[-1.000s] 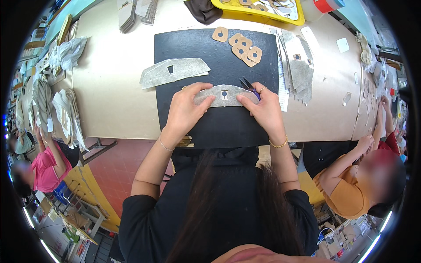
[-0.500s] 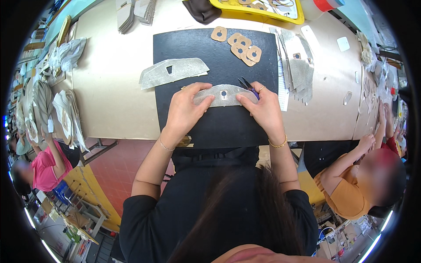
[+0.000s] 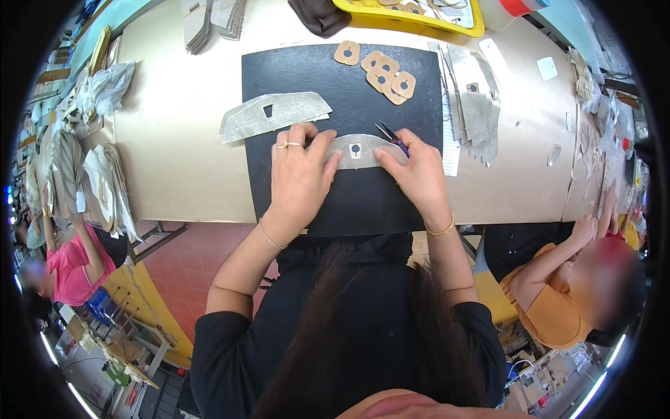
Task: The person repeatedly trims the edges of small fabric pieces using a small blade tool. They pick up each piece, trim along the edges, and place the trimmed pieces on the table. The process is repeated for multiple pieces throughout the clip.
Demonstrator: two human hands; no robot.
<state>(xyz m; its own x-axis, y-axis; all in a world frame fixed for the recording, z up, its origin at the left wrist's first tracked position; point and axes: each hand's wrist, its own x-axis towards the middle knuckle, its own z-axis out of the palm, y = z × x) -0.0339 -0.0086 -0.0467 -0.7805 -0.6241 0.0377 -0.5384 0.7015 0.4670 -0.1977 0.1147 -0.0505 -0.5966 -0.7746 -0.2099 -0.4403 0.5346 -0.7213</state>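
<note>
A grey, arched fabric-like piece lies in front of me on the black mat. A tan backing with a keyhole-shaped hole shows through its window. My left hand is closed at its left end, thumb at the edge and fingers curled, hiding that end. My right hand pinches the right end, thumb on top. Tucked in the right fingers are small snips with dark pointed tips and a purple handle. Beyond my left hand rest similar stacked grey pieces, the upper one with an open window.
Several tan keyhole pieces lie at the mat's far right. More grey pieces overlap a paper sheet right of the mat. A yellow tray and a dark cloth sit at the back. Co-workers sit at both sides.
My left hand has shifted slightly right along the grey piece, its fingers now curled up and covering more of the left end. The right hand has barely moved.
</note>
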